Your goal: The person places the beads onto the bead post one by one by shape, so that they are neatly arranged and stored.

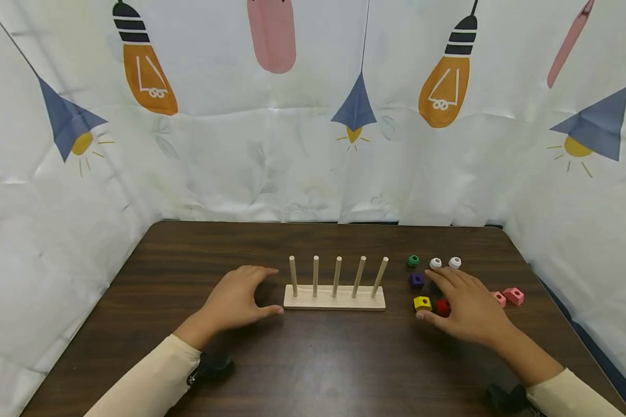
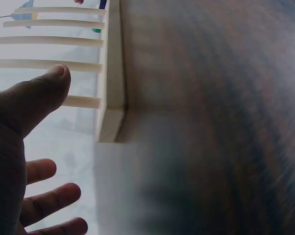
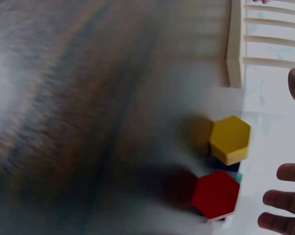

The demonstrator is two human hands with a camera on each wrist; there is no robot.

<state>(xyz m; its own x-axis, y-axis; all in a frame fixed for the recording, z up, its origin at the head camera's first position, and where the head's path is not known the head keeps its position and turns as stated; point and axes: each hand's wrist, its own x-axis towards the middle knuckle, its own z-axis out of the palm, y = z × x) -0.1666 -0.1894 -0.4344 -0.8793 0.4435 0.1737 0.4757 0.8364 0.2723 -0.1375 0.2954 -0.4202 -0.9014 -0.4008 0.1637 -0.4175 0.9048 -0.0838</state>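
Note:
A pale wooden peg stand [image 1: 334, 301] with several upright bare pegs stands mid-table. My left hand [image 1: 237, 298] hovers at its left end, fingers and thumb spread, holding nothing; the left wrist view shows the thumb [image 2: 44, 95] in front of the pegs. My right hand [image 1: 466, 304] is over the beads on the right, fingers loosely spread and nothing gripped. Near its thumb lie a yellow bead [image 1: 422, 303] and a red bead [image 1: 443, 307], partly covered by the hand. The right wrist view shows the yellow bead [image 3: 230, 139] and red bead [image 3: 217, 195] apart from the fingers.
Behind the right hand lie a dark blue bead [image 1: 416, 281], a green bead [image 1: 413, 261] and two white beads [image 1: 454, 262]. Pink beads [image 1: 513, 296] sit to its right. A printed white cloth [image 1: 302, 162] hangs around the dark wooden table [image 1: 334, 365].

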